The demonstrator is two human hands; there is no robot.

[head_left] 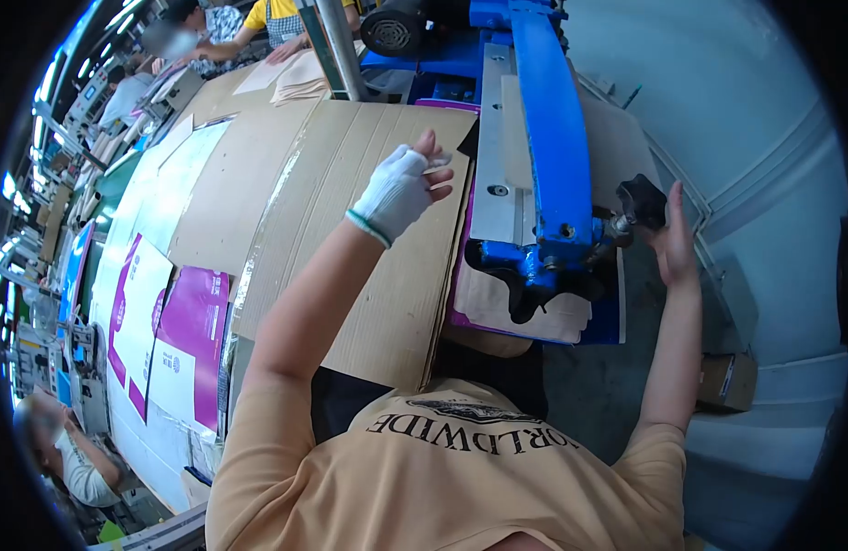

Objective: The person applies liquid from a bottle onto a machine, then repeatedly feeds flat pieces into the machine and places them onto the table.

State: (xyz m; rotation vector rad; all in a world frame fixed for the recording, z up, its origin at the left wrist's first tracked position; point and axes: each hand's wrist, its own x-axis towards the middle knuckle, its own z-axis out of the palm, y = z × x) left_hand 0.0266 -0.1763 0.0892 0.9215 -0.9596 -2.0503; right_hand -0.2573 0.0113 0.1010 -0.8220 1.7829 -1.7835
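Note:
My left hand wears a white glove that leaves the fingertips bare. Its fingers are loosely curled and apart, with nothing in them, over the cardboard sheet. On the right, my bare right hand has its fingers stretched out beside a black star-shaped knob; the palm is at the knob's edge, and whether it presses on it I cannot tell. That knob sits on the side of a blue machine arm. Under the machine's front end lies a stack of pale sheets, partly hidden by a second dark knob.
Purple-and-white printed sheets lie on the long table to the left. A metal post rises at the back. Two people work at the far end, others further left. A cardboard box stands on the floor at right.

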